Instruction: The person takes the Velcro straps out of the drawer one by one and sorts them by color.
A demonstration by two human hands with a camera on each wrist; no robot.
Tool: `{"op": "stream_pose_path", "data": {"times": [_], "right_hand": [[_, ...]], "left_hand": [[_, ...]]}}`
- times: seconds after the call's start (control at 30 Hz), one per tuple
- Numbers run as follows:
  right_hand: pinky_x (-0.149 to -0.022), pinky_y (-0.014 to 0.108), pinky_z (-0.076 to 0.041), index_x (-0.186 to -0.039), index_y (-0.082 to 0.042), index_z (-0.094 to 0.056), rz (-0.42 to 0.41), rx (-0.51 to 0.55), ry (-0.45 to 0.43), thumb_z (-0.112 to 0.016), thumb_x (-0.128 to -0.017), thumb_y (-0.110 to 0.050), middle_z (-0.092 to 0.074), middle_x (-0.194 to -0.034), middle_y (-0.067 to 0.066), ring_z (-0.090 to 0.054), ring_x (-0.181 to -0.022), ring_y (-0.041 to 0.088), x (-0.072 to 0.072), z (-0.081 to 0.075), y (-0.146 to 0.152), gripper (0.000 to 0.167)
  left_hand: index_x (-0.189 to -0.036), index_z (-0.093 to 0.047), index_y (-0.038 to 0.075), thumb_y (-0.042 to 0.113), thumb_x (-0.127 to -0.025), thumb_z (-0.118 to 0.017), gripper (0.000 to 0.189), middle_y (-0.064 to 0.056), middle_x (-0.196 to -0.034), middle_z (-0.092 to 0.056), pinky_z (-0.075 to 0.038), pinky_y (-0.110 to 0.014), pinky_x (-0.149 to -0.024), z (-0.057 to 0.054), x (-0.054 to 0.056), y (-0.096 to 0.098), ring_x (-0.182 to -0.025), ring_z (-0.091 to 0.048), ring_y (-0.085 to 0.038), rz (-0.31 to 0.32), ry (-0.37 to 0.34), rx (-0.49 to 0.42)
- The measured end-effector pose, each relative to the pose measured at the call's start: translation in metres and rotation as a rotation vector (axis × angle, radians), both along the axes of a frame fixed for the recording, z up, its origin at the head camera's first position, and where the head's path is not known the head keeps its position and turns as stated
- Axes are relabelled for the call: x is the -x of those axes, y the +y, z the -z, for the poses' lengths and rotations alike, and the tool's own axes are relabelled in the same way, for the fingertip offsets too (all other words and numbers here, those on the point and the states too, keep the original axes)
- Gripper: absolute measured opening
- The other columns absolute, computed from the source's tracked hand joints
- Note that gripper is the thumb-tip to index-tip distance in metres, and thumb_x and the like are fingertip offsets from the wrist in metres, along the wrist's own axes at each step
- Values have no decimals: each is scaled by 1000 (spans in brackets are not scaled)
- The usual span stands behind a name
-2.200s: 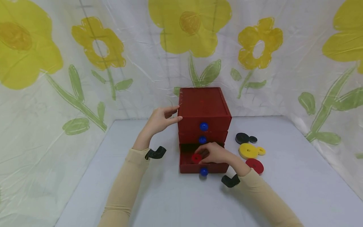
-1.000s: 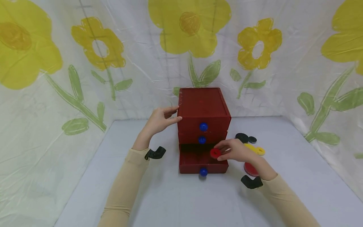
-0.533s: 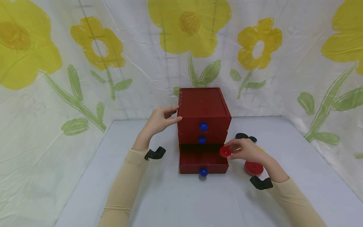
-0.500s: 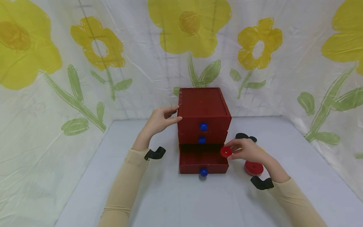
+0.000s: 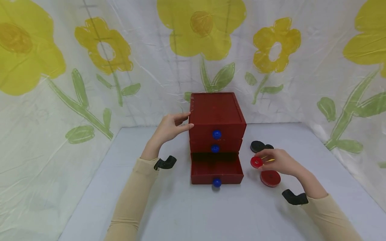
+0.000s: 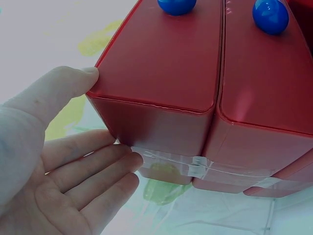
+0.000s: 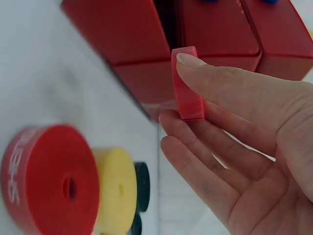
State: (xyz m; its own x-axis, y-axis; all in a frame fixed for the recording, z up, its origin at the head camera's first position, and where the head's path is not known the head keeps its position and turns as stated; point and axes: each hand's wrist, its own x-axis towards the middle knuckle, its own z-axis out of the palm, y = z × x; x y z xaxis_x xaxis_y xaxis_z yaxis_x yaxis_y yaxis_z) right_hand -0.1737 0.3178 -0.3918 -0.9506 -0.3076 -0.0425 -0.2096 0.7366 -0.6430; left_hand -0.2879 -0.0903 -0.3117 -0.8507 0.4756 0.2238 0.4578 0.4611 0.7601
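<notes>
My right hand point(image 5: 281, 162) pinches a small red disc with a centre hole point(image 5: 256, 162) between thumb and fingers, held up beside the red drawer cabinet point(image 5: 215, 108). In the right wrist view the thumb lies on the rim of that disc point(image 7: 188, 90). The cabinet's bottom drawer point(image 5: 199, 179) is pulled out, and nothing shows inside it. At the cabinet's upper left front corner, my left hand point(image 5: 169, 129) touches it with thumb and fingertips. Its fingers look straight in the left wrist view. A larger red disc point(image 5: 270, 178) lies just below the right hand.
Behind the right hand lie a large black disc point(image 5: 257, 146) and a small black one point(image 5: 269, 146). Yellow discs are mostly hidden by the hand; one yellow disc point(image 7: 116, 191) shows in the right wrist view. A flower-painted sheet point(image 5: 156, 83) hangs behind the table.
My right hand has lifted the small red disc out of the bottom drawer and carried it right, to above the discs on the table. My left hand has stayed at the cabinet corner.
</notes>
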Motion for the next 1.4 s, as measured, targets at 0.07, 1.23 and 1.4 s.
{"op": "stream_pose_path", "data": {"times": [0.07, 1.23, 1.4], "right_hand": [[-70, 32, -59, -117, -7, -62, 13, -2, -15, -79, -77, -25, -65, -111, 14, -65, -99, 30, -2, 0, 4, 47], [-71, 29, -58, -121, -3, -61, 126, -57, -63, -77, -79, -24, -66, -110, 17, -64, -97, 31, -36, 31, 72, 50], [-71, 28, -57, -122, -3, -61, 149, -69, -64, -76, -79, -26, -67, -109, 16, -65, -97, 31, -39, 34, 77, 50]], "left_hand": [[-136, -54, 18, 44, -84, -69, 61, -2, -139, -53, -46, -36, -102, 1, 1, 0, -125, -53, -22, 4, 3, -4], [-136, -54, 20, 48, -83, -68, 62, -1, -138, -54, -46, -35, -101, 3, 2, 0, -125, -54, -21, -9, 19, 11], [-137, -53, 19, 47, -84, -68, 62, -1, -138, -53, -46, -35, -101, 2, 2, 0, -125, -54, -21, -10, 15, 15]]}}
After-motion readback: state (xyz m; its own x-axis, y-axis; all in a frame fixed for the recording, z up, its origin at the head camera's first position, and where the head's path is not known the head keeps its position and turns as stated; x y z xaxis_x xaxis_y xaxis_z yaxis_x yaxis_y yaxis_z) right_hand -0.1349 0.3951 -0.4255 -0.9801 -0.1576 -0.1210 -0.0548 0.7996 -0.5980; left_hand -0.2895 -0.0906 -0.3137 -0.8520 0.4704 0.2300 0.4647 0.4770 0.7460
